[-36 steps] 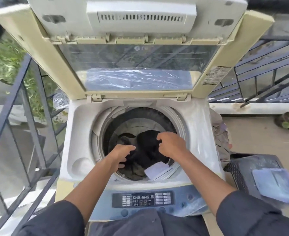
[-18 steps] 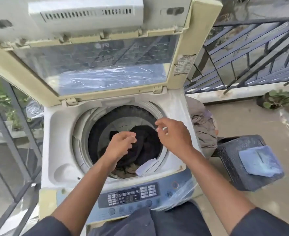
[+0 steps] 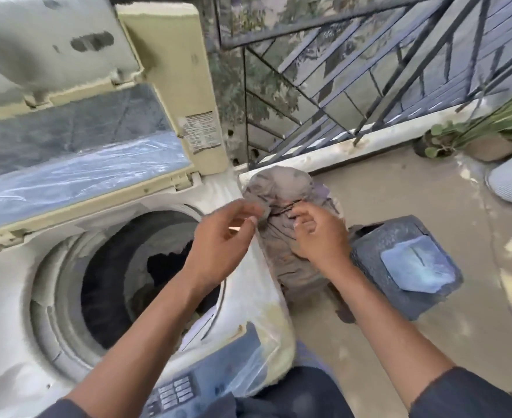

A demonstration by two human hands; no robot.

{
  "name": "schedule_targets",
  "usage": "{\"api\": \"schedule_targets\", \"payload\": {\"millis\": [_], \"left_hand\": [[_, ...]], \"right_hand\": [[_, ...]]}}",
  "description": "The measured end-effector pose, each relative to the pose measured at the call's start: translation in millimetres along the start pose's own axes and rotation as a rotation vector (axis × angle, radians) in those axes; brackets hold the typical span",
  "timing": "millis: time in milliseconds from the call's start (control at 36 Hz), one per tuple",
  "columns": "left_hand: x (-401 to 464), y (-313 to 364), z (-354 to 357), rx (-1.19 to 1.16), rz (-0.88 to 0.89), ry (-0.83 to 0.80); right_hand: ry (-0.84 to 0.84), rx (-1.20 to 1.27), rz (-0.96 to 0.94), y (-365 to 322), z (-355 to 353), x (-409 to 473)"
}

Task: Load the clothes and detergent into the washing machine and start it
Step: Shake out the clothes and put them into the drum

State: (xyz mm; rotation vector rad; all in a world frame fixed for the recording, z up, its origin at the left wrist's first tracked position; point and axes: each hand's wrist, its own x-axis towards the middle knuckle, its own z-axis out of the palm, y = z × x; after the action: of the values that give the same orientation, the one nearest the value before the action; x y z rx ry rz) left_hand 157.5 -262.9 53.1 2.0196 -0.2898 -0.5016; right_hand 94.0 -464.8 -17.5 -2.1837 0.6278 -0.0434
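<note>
Your right hand (image 3: 318,233) is closing on the soft, light grey-brown garment (image 3: 282,188) beside the washing machine's (image 3: 248,297) right edge; your left hand (image 3: 221,236) is reaching, released.

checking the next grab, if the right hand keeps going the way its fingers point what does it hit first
Most likely the bundle of grey-brown clothes beside the washing machine. The right hand points up and left at the bundle, fingers already at or on its folds; blur hides actual contact.
</note>
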Motion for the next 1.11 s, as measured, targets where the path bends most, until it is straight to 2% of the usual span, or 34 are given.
{"api": "schedule_targets", "payload": {"millis": [167,361,472,583,750,861,1028,1111], "left_hand": [[55,6,54,0.166,-0.032,-0.117],[92,2,101,0.302,-0.189,-0.242],[104,-3,119,0.350,-0.303,-0.293],[113,-16,132,0.447,-0.379,-0.334],[125,-38,145,0.507,-0.506,-0.344],[135,-45,145,0.527,-0.529,-0.321],[149,-46,138,0.443,-0.618,-0.307],[150,-45,134,0.370,-0.678,-0.285]], "right_hand": [[-0.176,-0.150,0.164,78,-2,45],[-0.425,-0.351,0.247,167,28,92],[-0.524,-0.393,0.238,194,51,119],[-0.572,-0.367,0.160,191,80,152],[-0.536,-0.124,0.149,159,133,197],[-0.476,0.045,0.244,149,163,223],[-0.393,-0.009,0.265,150,161,232],[-0.334,0.022,0.175,139,134,219]]}}
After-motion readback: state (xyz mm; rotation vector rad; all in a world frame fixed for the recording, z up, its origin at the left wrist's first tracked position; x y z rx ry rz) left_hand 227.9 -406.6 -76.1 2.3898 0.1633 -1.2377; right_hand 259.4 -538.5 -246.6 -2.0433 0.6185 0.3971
